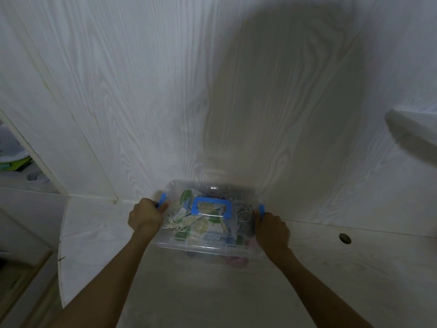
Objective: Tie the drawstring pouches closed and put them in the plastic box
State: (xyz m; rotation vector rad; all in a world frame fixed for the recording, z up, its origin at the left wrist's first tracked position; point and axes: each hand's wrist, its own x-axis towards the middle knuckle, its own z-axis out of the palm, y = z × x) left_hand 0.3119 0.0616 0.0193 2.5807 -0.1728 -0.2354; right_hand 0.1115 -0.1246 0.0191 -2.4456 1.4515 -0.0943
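A clear plastic box point(203, 245) with its lid on stands on the white table close to the wall. A blue handle point(211, 207) lies on the lid. Several patterned drawstring pouches point(201, 226) with pale cords show through the lid. My left hand point(145, 215) grips the blue latch point(162, 201) on the box's left end. At the right end, the fingers of my right hand point(272, 229) curl round the other blue latch point(261, 210). A pink pouch point(236, 260) shows low at the front right inside the box.
A white wood-grain wall point(165, 102) rises right behind the box. The table top point(212, 292) has a round hole point(344, 238) at the right. A white shelf edge point(411, 131) juts in at the right. At the left an opening point(16, 162) shows clutter.
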